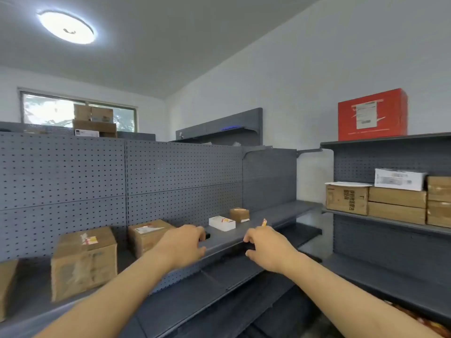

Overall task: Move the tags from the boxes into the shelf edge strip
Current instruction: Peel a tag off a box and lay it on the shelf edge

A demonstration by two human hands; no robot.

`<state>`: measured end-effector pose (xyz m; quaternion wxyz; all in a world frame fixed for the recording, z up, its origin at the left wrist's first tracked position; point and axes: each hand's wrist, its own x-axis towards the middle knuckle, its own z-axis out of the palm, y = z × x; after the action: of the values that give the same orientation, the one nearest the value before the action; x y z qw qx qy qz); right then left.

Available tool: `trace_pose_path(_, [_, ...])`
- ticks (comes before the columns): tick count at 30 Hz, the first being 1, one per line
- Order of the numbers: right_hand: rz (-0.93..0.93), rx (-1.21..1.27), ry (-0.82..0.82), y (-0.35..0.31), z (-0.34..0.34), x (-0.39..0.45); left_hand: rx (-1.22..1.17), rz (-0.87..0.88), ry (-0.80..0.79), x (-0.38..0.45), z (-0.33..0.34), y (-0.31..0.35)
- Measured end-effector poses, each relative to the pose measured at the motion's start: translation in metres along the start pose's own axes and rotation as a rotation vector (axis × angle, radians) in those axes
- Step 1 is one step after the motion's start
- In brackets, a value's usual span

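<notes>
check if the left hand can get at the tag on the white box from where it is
Probably yes. The left hand rests at the shelf edge, and the white box with its tag sits just behind it, nothing between them.

You have one view only, from the wide-angle camera on your head. It looks forward and a little down along your forearms, so your left hand [184, 245] and right hand [266, 247] sit low in the centre, close to the lens. It faces the grey shelf [227, 239] and its pegboard back panel [122, 179] at near range. The wide lens also takes in the ceiling lamp [66, 26] up left and the red box [372, 114] on the right-hand shelving, bending straight edges towards the borders.
</notes>
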<state>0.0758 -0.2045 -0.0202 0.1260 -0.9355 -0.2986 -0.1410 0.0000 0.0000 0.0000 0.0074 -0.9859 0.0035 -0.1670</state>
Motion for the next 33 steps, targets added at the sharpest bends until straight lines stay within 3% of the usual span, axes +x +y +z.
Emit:
trace_pose_path(6, [0.105, -0.027, -0.022, 0.083, 0.016, 0.041, 0.008, 0.061, -0.08, 0.085, 0.055, 0.038])
trace_pose_path(25, [0.238, -0.019, -0.083, 0.272, 0.116, 0.279, -0.132, 0.194, -0.139, 0.414, 0.197, 0.028])
trace_pose_path(33, [0.236, -0.003, -0.105, 0.373, 0.159, 0.37, -0.057, 0.211, -0.195, 0.538, 0.274, 0.043])
